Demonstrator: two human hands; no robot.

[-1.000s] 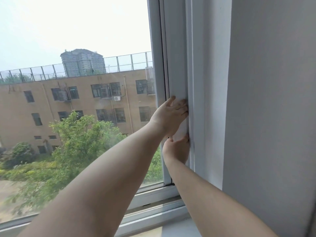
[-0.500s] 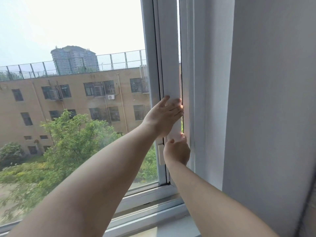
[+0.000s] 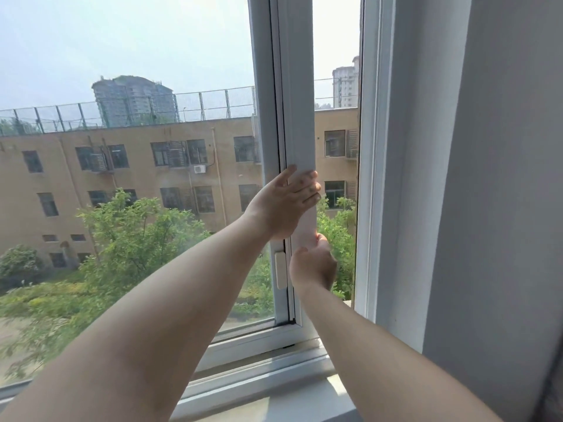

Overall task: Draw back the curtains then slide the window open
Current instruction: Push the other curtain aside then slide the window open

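The white sliding window sash (image 3: 300, 86) stands upright in the middle of the head view, with a narrow open gap (image 3: 336, 132) between it and the fixed white frame (image 3: 373, 147) on the right. My left hand (image 3: 285, 204) is wrapped over the sash's vertical edge, fingers curled around its right side. My right hand (image 3: 313, 264) grips the same edge just below, fingers hidden behind it. A small white latch (image 3: 280, 269) sits on the sash beside my right hand. No curtain is clearly in view.
A grey wall (image 3: 502, 208) fills the right side. The white sill and tracks (image 3: 259, 370) run along the bottom. Through the glass are a tan building (image 3: 137, 178) and green trees (image 3: 137, 239).
The sash has slid left with both hands on its edge. A gap that was shut one second ago now shows open air and the building beyond.
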